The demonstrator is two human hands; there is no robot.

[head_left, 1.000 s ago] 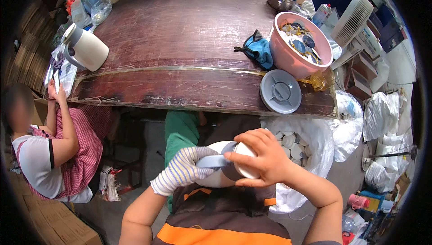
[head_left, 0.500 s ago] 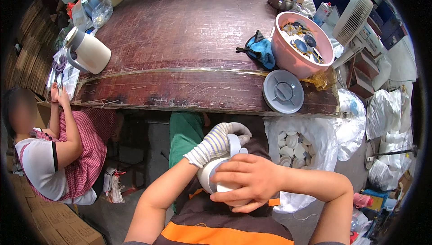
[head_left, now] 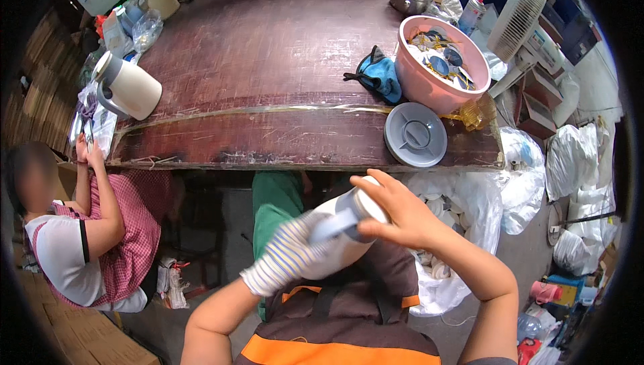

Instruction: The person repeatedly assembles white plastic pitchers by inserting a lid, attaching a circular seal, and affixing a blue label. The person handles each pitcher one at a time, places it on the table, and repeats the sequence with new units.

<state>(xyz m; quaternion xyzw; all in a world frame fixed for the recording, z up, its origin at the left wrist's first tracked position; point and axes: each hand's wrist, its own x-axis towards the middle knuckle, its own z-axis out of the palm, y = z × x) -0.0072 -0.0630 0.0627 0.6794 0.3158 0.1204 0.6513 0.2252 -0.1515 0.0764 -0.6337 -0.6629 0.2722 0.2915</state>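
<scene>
Over my lap lies a white thermos jug [head_left: 343, 252] with a grey neck and a grey handle, tilted so that its top points up and to the right. My left hand [head_left: 285, 252], in a striped knitted glove, is closed round the jug at the handle side and slightly blurred. My bare right hand [head_left: 408, 212] grips the white lid [head_left: 373, 203] between thumb and fingers. The underside of the jug is hidden by my arm and glove.
A dark red table [head_left: 268, 63] spans the front. On it stand a grey round divided dish [head_left: 416, 136], a pink tub [head_left: 429, 87] of discs, a blue cap [head_left: 379, 77] and another jug [head_left: 134, 87]. A bag of white lids [head_left: 439, 268] is right; a co-worker sits left.
The jug has turned, its top now facing up and right. My right hand has shifted from the jug's lower side up to its lid. My left hand has moved slightly down and left.
</scene>
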